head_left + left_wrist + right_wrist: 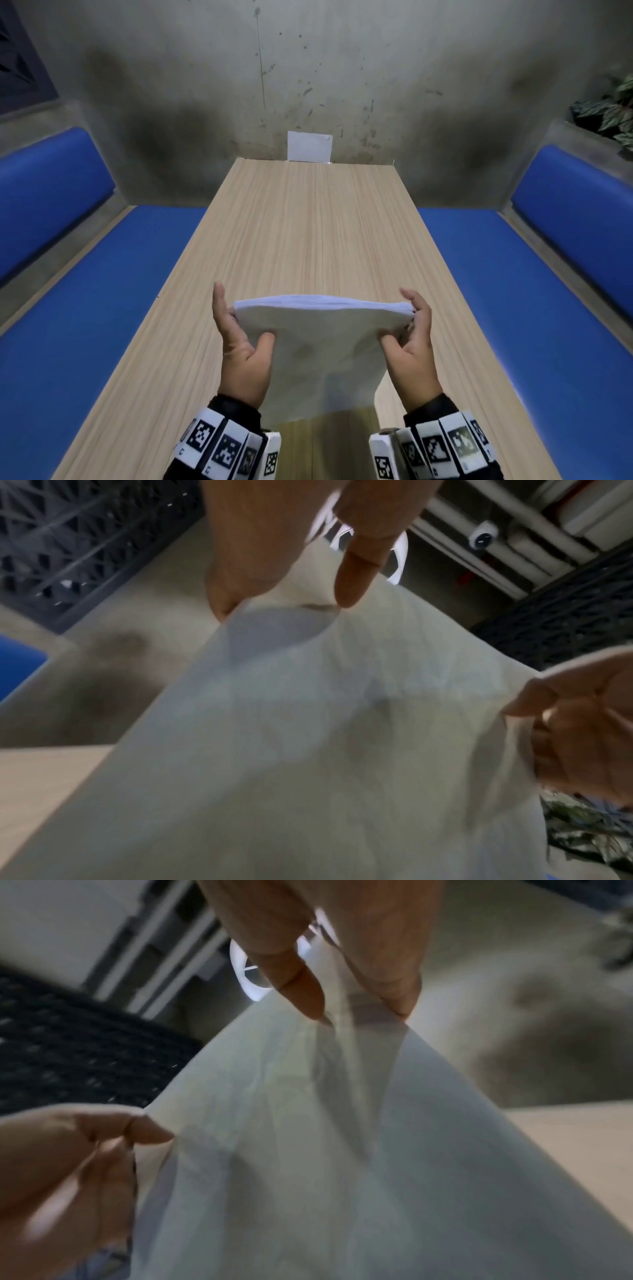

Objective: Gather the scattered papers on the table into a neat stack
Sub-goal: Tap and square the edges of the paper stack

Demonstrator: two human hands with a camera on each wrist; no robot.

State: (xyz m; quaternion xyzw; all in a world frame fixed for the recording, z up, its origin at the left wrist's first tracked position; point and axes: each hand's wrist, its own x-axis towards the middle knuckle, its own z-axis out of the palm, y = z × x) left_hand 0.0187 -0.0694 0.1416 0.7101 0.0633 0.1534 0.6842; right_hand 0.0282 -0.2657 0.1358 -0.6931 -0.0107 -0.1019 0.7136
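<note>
From the head camera, your left hand (239, 346) and right hand (411, 342) hold a stack of papers (322, 346) upright above the wooden table (308, 233), thumbs pinching its sides. In each wrist view, blurred, a thumb presses the sheets against fingers hidden behind.

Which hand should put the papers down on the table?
Neither alone, I'd guess: both together. The left hand grips the left side of the paper stack and the right hand grips the right side, upright above the table. Letting go with one would probably let the sheets flop.
</note>
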